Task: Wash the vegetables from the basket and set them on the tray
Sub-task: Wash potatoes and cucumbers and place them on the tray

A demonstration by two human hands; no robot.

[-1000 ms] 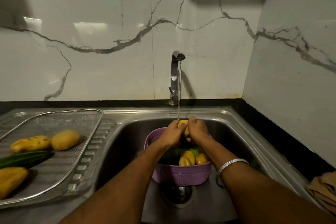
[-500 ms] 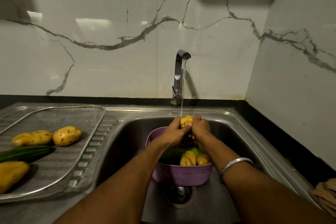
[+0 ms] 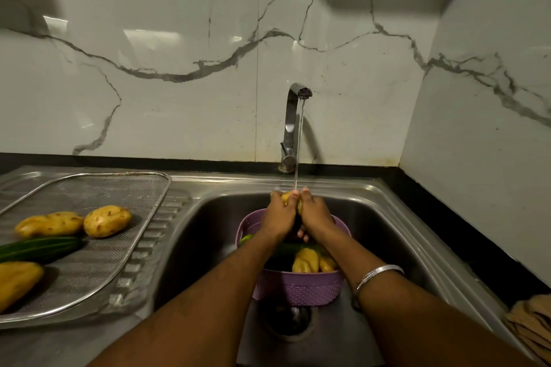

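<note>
Head view is showing a steel sink (image 3: 384, 217) set against a marble wall (image 3: 179, 98); chrome tap (image 3: 290, 128) is running a thin water stream (image 3: 299, 143) straight down onto the hands; purple basket (image 3: 298, 289) is sitting in the sink bowl just over the drain (image 3: 287, 322), holding a dark green cucumber (image 3: 290, 247) and two yellow potatoes (image 3: 305, 261), partly hidden behind the forearms; mesh tray (image 3: 98, 274) is lying on the drainboard to the left, well apart from the basket, carrying two washed potatoes (image 3: 107, 220) side by side near its middle, a second cucumber (image 3: 41, 249) cut by the left edge, and another yellow vegetable (image 3: 18, 280) at the near-left corner; folded tan cloth (image 3: 530, 322) is lying on the counter at far right; silver bangle (image 3: 380, 274) is circling the right wrist. Left hand (image 3: 278, 216) and right hand (image 3: 316, 213) are pressing together above the basket's far rim, both curling fingers round one small potato (image 3: 287, 197); only its yellow top is peeking out between the thumbs, directly under the stream; arms are blocking most of the basket's middle.
</note>
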